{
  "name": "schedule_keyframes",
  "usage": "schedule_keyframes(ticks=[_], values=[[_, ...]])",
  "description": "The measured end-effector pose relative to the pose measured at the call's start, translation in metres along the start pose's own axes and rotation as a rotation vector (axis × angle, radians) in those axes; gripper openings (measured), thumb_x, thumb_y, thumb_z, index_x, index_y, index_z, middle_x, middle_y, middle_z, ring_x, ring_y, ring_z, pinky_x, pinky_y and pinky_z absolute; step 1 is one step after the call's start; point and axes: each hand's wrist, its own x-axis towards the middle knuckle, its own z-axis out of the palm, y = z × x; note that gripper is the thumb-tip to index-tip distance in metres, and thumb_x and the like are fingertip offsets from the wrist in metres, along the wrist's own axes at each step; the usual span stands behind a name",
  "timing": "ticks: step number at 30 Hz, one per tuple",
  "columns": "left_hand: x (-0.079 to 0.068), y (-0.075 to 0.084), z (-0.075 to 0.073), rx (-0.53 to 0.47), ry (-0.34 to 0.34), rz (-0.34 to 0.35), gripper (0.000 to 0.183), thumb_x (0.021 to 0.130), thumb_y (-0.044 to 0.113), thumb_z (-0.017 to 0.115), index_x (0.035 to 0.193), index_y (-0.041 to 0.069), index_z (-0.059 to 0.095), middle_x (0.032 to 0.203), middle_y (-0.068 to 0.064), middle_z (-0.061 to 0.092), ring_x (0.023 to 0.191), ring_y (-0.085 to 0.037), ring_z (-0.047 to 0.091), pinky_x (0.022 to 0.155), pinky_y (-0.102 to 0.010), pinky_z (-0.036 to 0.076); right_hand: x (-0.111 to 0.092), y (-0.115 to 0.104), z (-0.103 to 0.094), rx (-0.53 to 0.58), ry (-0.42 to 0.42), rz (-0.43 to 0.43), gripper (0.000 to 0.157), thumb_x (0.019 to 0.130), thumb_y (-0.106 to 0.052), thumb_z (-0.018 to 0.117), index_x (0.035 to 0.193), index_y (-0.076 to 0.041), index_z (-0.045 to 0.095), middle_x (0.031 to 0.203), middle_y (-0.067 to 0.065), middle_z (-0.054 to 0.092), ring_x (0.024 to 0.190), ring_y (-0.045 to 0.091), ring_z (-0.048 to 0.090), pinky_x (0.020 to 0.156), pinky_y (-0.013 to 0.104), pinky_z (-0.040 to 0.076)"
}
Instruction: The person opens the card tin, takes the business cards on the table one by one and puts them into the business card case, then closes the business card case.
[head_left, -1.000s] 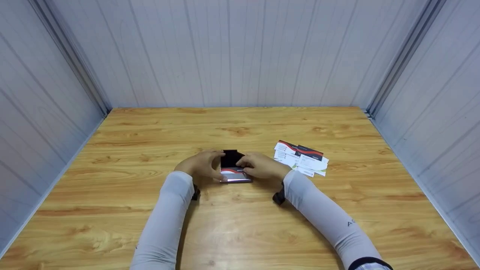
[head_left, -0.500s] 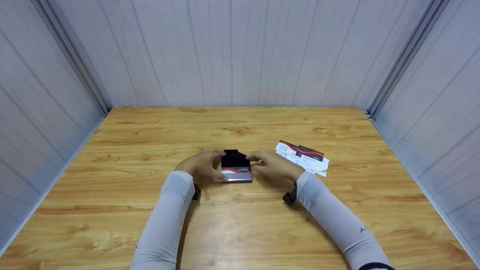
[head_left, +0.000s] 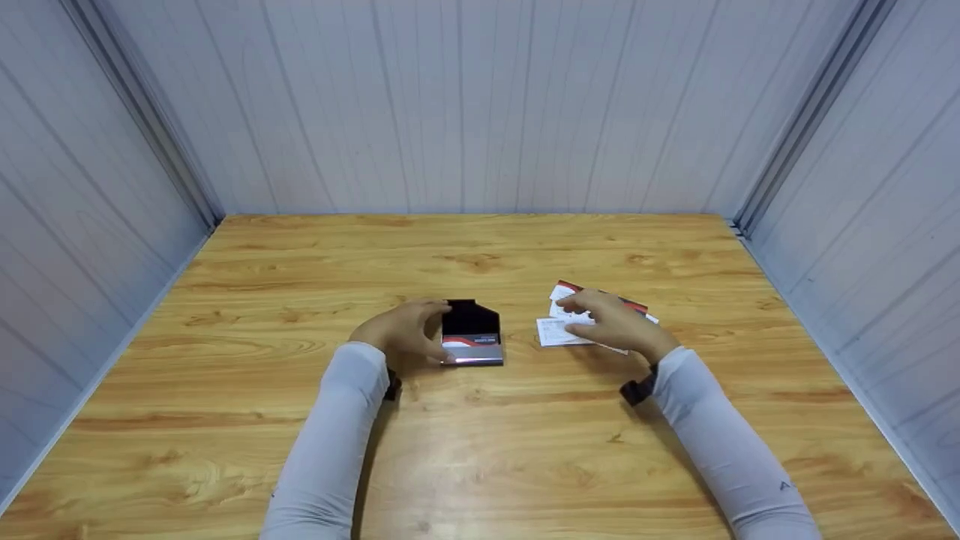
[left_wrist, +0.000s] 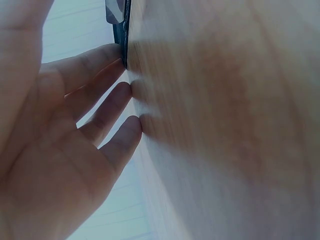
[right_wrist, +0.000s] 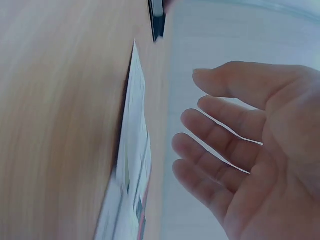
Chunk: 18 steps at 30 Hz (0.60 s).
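Observation:
A metal business card case (head_left: 478,358) lies on the table with its black-lined lid raised. Inside shows a card (head_left: 471,340) with red, white and grey bands. My left hand (head_left: 409,328) holds the case by its left side, thumb at the near corner and index finger at the raised lid. In the left wrist view its other fingertips (left_wrist: 134,125) rest on the table. My right hand (head_left: 611,326) hovers over a spread of business cards (head_left: 562,332), fingers apart and gently bent. The right wrist view shows nothing between the fingers, and the cards beside them, apart.
The wood-grain table (head_left: 465,450) is bounded by pale panel walls (head_left: 480,105) at the back and both sides. In the spread, overlapping white cards and ones with red and dark bands lie partly under the right hand.
My right hand has drawn back from the case and travelled right until over the cards. A white card at the spread's left end now shows. The left hand and case have stayed put.

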Motion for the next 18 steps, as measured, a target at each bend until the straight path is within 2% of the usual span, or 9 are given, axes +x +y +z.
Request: schedule_keyframes(ticks=[8, 18], values=[[0.0, 0.002, 0.0, -0.003, 0.003, -0.015, 0.105, 0.073, 0.054, 0.087, 0.158, 0.021, 0.035, 0.163, -0.005, 0.025, 0.149, -0.031, 0.02, 0.117, -0.054, 0.022, -0.02, 0.016, -0.018, 0.017, 0.0, 0.128, 0.052, 0.1, -0.018, 0.065, 0.145, 0.003, 0.048, 0.139, 0.024, 0.053, 0.128, 0.04, 0.05, 0.105, 0.056, 0.04], [0.001, 0.0, 0.0, 0.001, 0.005, -0.007, 0.105, 0.073, 0.053, 0.087, 0.158, 0.019, 0.035, 0.163, -0.007, 0.025, 0.149, -0.031, 0.021, 0.118, -0.052, 0.022, -0.033, 0.036, -0.036, 0.015, 0.002, 0.189, 0.054, 0.096, -0.018, 0.07, 0.138, 0.01, 0.051, 0.136, 0.028, 0.054, 0.124, 0.044, 0.051, 0.103, 0.059, 0.04]])
